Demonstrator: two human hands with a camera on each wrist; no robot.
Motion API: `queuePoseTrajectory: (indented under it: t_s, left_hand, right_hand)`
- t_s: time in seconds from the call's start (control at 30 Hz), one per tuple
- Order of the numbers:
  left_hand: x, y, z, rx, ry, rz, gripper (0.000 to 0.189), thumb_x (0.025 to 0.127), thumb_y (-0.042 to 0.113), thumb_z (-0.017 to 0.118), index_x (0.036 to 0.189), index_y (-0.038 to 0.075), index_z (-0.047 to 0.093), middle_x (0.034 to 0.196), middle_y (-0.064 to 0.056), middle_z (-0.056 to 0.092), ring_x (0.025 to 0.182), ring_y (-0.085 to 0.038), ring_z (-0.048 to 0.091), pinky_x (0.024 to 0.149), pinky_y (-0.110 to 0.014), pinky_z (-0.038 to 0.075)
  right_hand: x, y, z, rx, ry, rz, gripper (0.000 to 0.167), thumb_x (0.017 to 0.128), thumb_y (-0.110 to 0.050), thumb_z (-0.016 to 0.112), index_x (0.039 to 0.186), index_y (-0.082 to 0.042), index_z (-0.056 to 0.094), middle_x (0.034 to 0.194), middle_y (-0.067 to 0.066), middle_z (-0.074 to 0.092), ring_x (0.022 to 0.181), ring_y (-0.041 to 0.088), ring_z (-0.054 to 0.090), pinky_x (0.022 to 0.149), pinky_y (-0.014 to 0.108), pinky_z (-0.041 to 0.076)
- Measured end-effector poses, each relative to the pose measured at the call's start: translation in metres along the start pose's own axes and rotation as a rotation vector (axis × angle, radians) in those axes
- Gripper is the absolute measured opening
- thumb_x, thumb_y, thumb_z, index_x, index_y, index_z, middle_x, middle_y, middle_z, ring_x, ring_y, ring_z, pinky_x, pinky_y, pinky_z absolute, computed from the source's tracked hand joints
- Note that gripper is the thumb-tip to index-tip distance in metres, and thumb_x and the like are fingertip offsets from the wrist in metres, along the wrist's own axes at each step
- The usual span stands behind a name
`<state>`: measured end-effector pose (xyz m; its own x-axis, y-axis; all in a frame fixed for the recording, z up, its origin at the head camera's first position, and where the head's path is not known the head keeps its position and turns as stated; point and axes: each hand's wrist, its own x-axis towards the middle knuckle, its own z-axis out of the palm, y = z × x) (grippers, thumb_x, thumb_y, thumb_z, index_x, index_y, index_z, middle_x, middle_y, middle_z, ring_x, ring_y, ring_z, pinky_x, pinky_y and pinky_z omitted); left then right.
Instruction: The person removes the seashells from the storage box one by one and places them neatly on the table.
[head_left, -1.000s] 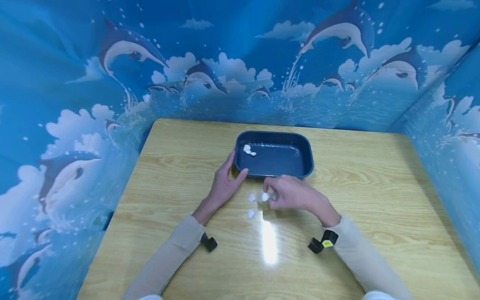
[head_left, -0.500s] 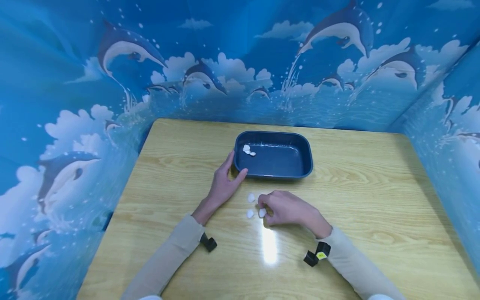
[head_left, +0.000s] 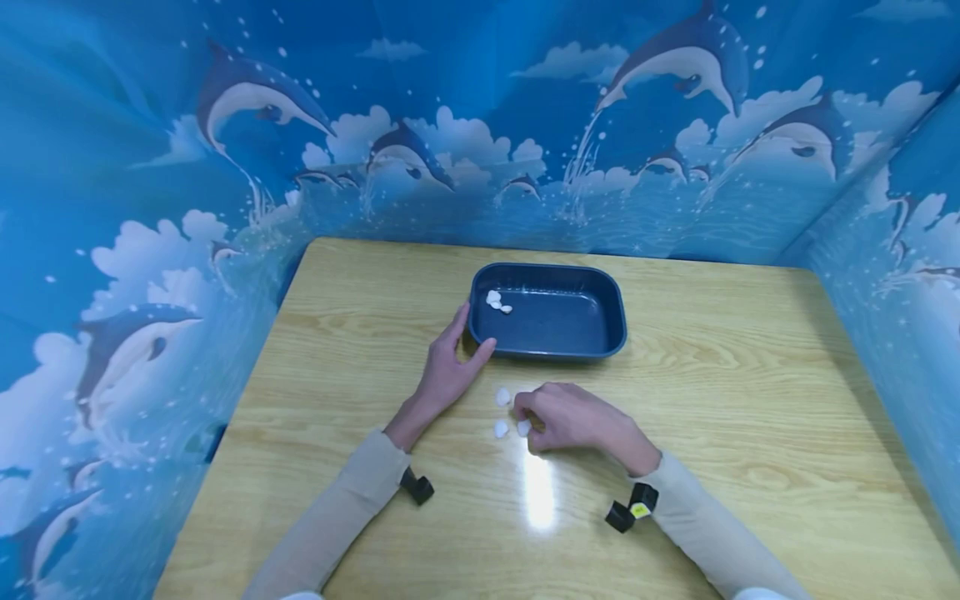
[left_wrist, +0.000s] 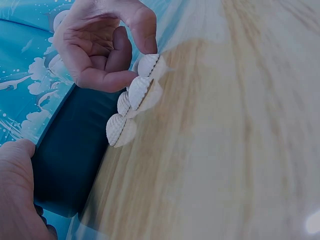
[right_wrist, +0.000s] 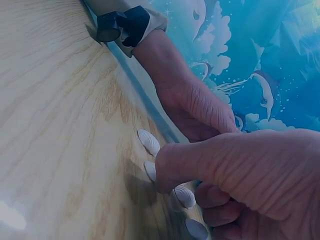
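Observation:
My right hand (head_left: 573, 417) is low over the table, its thumb and index finger pinching a small white ribbed seashell (head_left: 523, 428). Two more seashells (left_wrist: 140, 92) (left_wrist: 116, 131) lie close by on the tabletop, and the hand partly hides others in the head view. In the right wrist view the thumb (right_wrist: 167, 167) overlaps the group. My left hand (head_left: 446, 367) rests at the near left corner of a dark blue rectangular tray (head_left: 618, 325), fingers stretched along its left side and thumb by the front rim.
Several white shells (head_left: 495, 299) sit in the left end of the tray. The wooden table (head_left: 720, 392) ends at dolphin-print curtains (head_left: 465, 125) behind and at the sides. A bright light reflection (head_left: 537, 483) shows in front of the shells.
My right hand has come down toward me and a little left with the seashell, to the front of the group; over the last half second it barely moves. The left hand stays at the tray.

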<state>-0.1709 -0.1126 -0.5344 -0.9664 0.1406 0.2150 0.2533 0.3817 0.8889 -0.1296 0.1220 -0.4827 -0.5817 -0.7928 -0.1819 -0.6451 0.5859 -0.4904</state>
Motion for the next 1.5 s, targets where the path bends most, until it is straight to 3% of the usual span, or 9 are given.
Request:
queuePoseTrajectory:
  t_s: [0.27, 0.4, 0.6, 0.87, 1.17, 1.5]
  left_hand:
    - [0.000, 0.001, -0.002, -0.002, 0.000, -0.001, 0.085, 0.102, 0.046, 0.066, 0.163, 0.001, 0.027, 0.169, -0.018, 0.027, 0.157, -0.024, 0.026, 0.127, -0.042, 0.027]
    - [0.000, 0.000, -0.002, -0.005, -0.002, 0.008, 0.085, 0.102, 0.045, 0.066, 0.163, 0.001, 0.026, 0.169, -0.019, 0.027, 0.157, -0.025, 0.026, 0.128, -0.043, 0.027]
    - [0.000, 0.001, -0.002, -0.003, -0.008, 0.019, 0.086, 0.102, 0.047, 0.065, 0.163, 0.000, 0.026, 0.169, -0.021, 0.027, 0.157, -0.024, 0.026, 0.128, -0.042, 0.026]
    - [0.000, 0.002, -0.002, -0.008, -0.009, 0.027, 0.087, 0.102, 0.048, 0.065, 0.163, 0.000, 0.026, 0.169, -0.021, 0.027, 0.157, -0.023, 0.026, 0.127, -0.041, 0.027]
    - [0.000, 0.002, -0.002, -0.012, -0.014, 0.026, 0.085, 0.102, 0.045, 0.066, 0.164, 0.002, 0.026, 0.169, -0.020, 0.027, 0.157, -0.025, 0.026, 0.127, -0.043, 0.027]
    - [0.000, 0.002, -0.002, -0.009, -0.013, 0.011, 0.084, 0.102, 0.045, 0.066, 0.164, 0.004, 0.026, 0.169, -0.020, 0.028, 0.156, -0.025, 0.027, 0.127, -0.044, 0.028]
  right_hand:
    - [-0.001, -0.001, -0.011, 0.062, 0.007, 0.047, 0.024, 0.086, -0.019, 0.081, 0.108, -0.015, 0.072, 0.080, -0.014, 0.063, 0.063, 0.002, 0.052, 0.057, 0.021, 0.049]
    - [-0.001, -0.001, -0.019, 0.090, 0.037, 0.049, 0.024, 0.089, -0.018, 0.080, 0.111, -0.012, 0.073, 0.076, -0.013, 0.062, 0.060, 0.001, 0.050, 0.054, 0.020, 0.045]
    - [-0.002, -0.003, -0.040, 0.082, 0.174, -0.025, 0.012, 0.094, -0.011, 0.073, 0.106, -0.008, 0.075, 0.063, -0.013, 0.047, 0.054, 0.000, 0.040, 0.048, 0.020, 0.032]
    - [0.009, 0.003, -0.076, 0.051, 0.333, -0.027, 0.011, 0.096, -0.010, 0.073, 0.107, -0.008, 0.076, 0.060, -0.011, 0.047, 0.050, 0.001, 0.037, 0.046, 0.021, 0.031]
    - [0.039, 0.022, -0.099, -0.009, 0.260, 0.083, 0.022, 0.100, -0.014, 0.070, 0.119, -0.003, 0.074, 0.060, -0.005, 0.053, 0.049, 0.010, 0.046, 0.046, 0.025, 0.036]
    - [0.079, 0.055, -0.099, -0.007, 0.179, 0.170, 0.031, 0.101, -0.014, 0.069, 0.128, 0.001, 0.069, 0.059, -0.001, 0.052, 0.051, 0.014, 0.048, 0.047, 0.028, 0.036]
